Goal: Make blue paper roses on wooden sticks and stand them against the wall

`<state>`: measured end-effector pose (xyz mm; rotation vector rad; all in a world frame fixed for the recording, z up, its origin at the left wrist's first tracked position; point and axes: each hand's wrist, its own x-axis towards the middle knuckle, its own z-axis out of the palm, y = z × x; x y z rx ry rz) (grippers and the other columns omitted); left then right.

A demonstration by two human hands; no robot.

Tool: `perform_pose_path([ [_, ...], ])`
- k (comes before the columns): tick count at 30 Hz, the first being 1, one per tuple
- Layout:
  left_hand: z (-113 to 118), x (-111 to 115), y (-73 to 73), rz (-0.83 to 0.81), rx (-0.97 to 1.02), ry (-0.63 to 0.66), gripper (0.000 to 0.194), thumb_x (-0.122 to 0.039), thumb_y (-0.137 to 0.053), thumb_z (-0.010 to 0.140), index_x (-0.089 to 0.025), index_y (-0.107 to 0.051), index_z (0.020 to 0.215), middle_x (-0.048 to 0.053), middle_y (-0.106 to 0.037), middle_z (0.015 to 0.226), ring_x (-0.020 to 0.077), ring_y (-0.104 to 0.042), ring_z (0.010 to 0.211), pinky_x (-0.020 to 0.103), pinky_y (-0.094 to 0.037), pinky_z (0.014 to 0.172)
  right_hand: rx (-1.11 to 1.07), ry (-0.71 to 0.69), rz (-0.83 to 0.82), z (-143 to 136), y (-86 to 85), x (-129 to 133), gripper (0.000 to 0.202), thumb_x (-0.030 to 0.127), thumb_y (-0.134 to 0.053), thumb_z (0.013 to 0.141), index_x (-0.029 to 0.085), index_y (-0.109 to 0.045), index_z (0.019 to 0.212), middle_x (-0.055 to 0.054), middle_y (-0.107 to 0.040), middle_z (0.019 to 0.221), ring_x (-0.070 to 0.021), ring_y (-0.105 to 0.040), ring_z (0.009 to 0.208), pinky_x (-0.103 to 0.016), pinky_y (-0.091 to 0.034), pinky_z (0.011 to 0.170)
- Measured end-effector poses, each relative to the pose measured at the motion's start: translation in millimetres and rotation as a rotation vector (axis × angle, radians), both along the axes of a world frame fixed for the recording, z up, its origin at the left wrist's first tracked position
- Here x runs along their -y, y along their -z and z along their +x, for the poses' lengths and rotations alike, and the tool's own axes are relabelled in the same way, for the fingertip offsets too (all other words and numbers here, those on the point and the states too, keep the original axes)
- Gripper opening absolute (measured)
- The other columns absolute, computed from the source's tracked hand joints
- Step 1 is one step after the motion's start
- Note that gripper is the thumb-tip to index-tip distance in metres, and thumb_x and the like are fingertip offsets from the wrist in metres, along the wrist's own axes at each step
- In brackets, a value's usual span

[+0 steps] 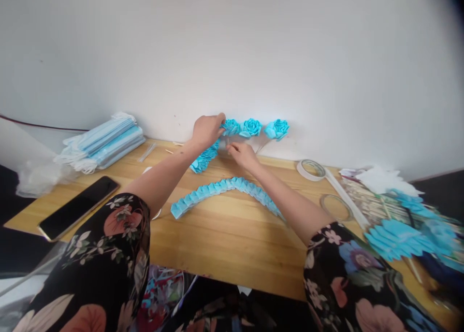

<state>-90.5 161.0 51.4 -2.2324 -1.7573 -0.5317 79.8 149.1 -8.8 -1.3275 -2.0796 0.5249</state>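
Note:
Three blue folded flowers stand in a row against the wall: a left flower (231, 126), a middle flower (250, 127) and a right flower (277, 129) on a thin stem. My left hand (208, 130) pinches the edge of the left flower. Just below that flower, my right hand (240, 154) is closed around its thin pale stem. More blue folded material (205, 159) lies under my left wrist. A long curved strip of blue folds (213, 191) rests on the table, partly hidden by my right forearm.
On the wooden table (217, 240), a stack of face masks (105, 141) and a black phone (79, 208) sit at left. Rolls of tape (311, 170), a clear ring (335, 207), sticks and blue pleated pieces (397, 239) lie at right. A container of colourful scraps (163, 291) is below the edge.

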Motion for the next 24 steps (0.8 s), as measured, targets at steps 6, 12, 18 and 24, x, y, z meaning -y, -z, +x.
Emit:
perform_pose_path([
  [6,2.6,2.2,-1.3,0.001,0.002,-0.006,0.030,-0.031,-0.056,0.094,-0.019,-0.059,0.122,0.013,-0.076,0.107,0.0299,-0.070,0.100,0.036,-0.046,0.082,-0.132,0.035,-0.130,-14.6,9.0,-25.3,0.053,0.052,-0.038,0.103,0.019,-0.072,0.080,-0.003,-0.070,0.067,-0.0168,-0.064,0.063,-0.027,-0.043,0.062],
  [12,2.9,1.8,-3.7,0.002,-0.013,-0.016,0.029,-0.031,-0.054,0.094,-0.018,-0.059,0.120,0.013,-0.075,0.106,0.0302,-0.070,0.099,0.036,-0.046,0.082,-0.237,0.074,-0.183,-29.8,12.5,-34.6,0.065,0.061,-0.029,0.103,0.019,-0.073,0.081,-0.005,-0.070,0.068,-0.0174,-0.065,0.063,-0.028,-0.047,0.065],
  [18,0.5,-1.7,-7.3,0.007,0.004,0.008,0.031,-0.035,-0.056,0.095,-0.019,-0.059,0.121,0.012,-0.075,0.105,0.0301,-0.070,0.099,0.036,-0.046,0.082,-0.261,0.119,-0.206,-33.1,13.8,-38.1,0.063,0.058,-0.029,0.104,0.019,-0.072,0.080,-0.005,-0.071,0.068,-0.0198,-0.068,0.070,-0.030,-0.049,0.073],
  [24,3.5,-9.4,-11.5,0.051,-0.023,0.026,0.030,-0.036,-0.061,0.092,-0.019,-0.061,0.117,0.011,-0.076,0.103,0.0293,-0.070,0.097,0.038,-0.047,0.085,-0.224,0.173,-0.221,-34.4,10.5,-37.4,0.068,0.059,-0.025,0.105,0.019,-0.074,0.078,-0.006,-0.072,0.071,-0.0224,-0.069,0.079,-0.034,-0.048,0.087],
])
